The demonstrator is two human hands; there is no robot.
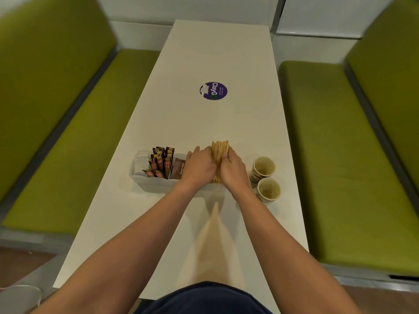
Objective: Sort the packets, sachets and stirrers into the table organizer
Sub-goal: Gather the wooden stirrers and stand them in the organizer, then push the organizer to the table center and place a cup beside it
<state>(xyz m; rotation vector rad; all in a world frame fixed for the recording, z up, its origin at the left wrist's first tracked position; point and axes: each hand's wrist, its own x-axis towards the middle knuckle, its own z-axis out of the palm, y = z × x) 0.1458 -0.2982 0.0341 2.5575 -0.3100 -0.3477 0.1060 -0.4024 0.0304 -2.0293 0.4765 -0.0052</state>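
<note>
You have the wooden stirrers (219, 148) gathered as one bundle just right of the frame's centre. Your left hand (199, 165) and right hand (233, 168) close on it from either side. Each grip is narrow and holds the stirrers, and the right thumb lies across the front of the sticks. Two hands make sense here, because loose sticks splay and slip when only one side is pinched. Their far ends already fan out a little above your knuckles.

The bundle stands nearly upright over the right end of the translucent organizer (149, 183), which sits on the white worktop (204, 53). That compartment is hidden under your hands, so I cannot tell whether the lower ends are inside it yet. The likely aim is to square the sticks and seat them on end there.

To the left, the other compartments look sorted by kind:
- The white packets (141, 163) are at the far left.
- The coffee sachets (162, 160) stand upright next to them.
- A brown sugar packet (179, 169) sits just beside your left hand.

Standing on end, each kind can be pulled out singly.

Two paper cups (264, 166) stand at the right, close to your right wrist (mind them as you lower). A round purple sticker (213, 90) lies further up the worktop.
</note>
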